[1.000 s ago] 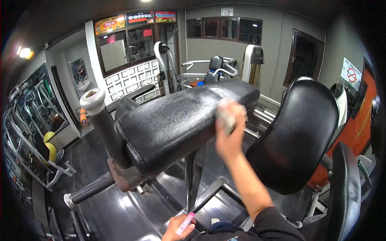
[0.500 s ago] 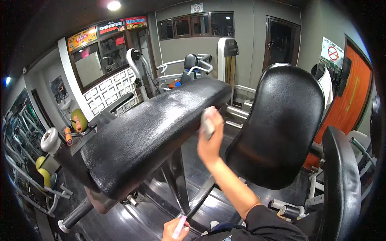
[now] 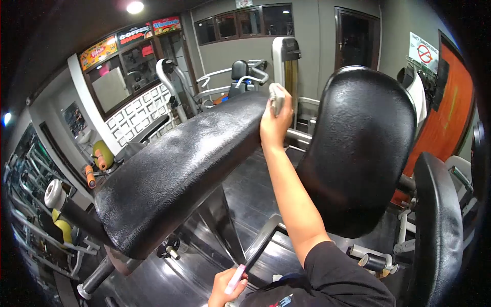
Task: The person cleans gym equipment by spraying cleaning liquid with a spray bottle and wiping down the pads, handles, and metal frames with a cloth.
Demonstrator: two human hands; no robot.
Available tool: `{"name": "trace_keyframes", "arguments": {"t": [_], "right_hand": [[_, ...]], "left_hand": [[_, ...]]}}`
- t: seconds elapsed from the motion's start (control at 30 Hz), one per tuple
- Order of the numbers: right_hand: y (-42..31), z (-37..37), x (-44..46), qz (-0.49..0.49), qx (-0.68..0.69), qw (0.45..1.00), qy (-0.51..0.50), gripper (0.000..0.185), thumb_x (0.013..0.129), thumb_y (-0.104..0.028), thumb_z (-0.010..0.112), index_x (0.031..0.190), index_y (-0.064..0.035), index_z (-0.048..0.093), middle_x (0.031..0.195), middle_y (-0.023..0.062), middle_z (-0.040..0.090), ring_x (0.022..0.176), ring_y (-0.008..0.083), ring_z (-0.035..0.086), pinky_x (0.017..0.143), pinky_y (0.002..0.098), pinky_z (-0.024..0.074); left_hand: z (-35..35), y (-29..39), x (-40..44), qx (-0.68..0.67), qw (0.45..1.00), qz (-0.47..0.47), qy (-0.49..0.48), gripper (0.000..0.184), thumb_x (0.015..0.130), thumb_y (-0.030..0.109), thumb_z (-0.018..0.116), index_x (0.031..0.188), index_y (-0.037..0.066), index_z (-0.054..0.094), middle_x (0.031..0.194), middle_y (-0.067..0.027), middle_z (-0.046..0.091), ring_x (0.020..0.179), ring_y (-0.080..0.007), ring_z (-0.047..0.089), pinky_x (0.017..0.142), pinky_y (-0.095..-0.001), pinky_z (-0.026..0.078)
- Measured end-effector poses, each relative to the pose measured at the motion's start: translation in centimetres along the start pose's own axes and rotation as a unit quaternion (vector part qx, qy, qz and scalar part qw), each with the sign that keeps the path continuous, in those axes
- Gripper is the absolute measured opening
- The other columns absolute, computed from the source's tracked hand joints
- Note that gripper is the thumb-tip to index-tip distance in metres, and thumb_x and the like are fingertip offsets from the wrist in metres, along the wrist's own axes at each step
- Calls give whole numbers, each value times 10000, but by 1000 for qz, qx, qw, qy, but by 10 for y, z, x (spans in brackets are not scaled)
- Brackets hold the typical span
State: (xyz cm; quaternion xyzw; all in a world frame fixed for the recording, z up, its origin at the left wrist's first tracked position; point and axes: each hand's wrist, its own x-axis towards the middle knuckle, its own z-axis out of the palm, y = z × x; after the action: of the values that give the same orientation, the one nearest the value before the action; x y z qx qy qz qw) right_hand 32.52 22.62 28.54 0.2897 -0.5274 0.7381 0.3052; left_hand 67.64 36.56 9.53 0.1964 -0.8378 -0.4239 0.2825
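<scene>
My right hand (image 3: pixel 276 122) is closed on a folded light-grey cloth (image 3: pixel 276 97) at the far right end of a long black padded cushion (image 3: pixel 179 153). The cushion slants across the view, its surface shiny in the middle. Low in the view, my left hand (image 3: pixel 225 287) is wrapped round a slim pale pink and white object (image 3: pixel 236 278), whose kind I cannot make out. That hand is near the machine's dark metal post (image 3: pixel 223 225), apart from the cushion.
A black padded backrest (image 3: pixel 365 148) stands right of my forearm, with another black pad (image 3: pixel 439 220) at the far right. A white-capped handle (image 3: pixel 55 193) sticks out at the cushion's left end. Other gym machines (image 3: pixel 240 77) stand behind, before a grey wall.
My right hand has moved up and away with the cloth, from the cushion's near side to its far end. The view has shifted slightly. My left hand still holds the pink and white object.
</scene>
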Motion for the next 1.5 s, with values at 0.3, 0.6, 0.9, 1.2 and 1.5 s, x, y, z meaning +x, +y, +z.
{"name": "trace_keyframes", "arguments": {"t": [0.3,0.6,0.9,1.2,1.5], "right_hand": [[-4,-69,-136,-271,125,935,-193,380,789,-108,739,1148,-155,624,1360,149,560,1256,377,520,1072,503,378],[-22,-48,-104,-216,174,956,-95,342,823,1,672,1128,-88,545,1161,156,634,1129,392,589,1004,516,436],[-21,-64,-30,-267,158,950,-13,377,927,-217,621,1240,-48,498,1072,178,658,1016,326,643,985,471,442],[-145,-22,-20,-120,106,844,-512,307,815,-4,654,1115,-69,662,1052,133,693,1053,301,652,921,371,501],[-159,-27,-29,-99,83,840,-527,381,808,10,677,1174,-78,629,1118,94,683,1096,233,636,950,353,480]], "left_hand": [[11,-18,2,-9,1000,-27,-1,203,804,181,685,920,15,681,800,-123,680,723,-304,676,678,-356,525],[3,-19,-30,65,989,-94,94,147,802,193,697,847,55,679,764,-114,673,687,-298,668,627,-356,520],[-15,-26,-62,-26,986,-142,82,169,784,148,712,925,60,676,821,-99,678,726,-294,673,687,-343,531],[-84,-42,-74,53,993,-106,29,206,754,217,691,889,63,681,795,-126,654,721,-340,646,658,-389,512],[-97,-54,-79,3,1000,-22,-22,211,746,186,691,887,34,652,786,-148,641,716,-354,636,661,-401,509]]}}
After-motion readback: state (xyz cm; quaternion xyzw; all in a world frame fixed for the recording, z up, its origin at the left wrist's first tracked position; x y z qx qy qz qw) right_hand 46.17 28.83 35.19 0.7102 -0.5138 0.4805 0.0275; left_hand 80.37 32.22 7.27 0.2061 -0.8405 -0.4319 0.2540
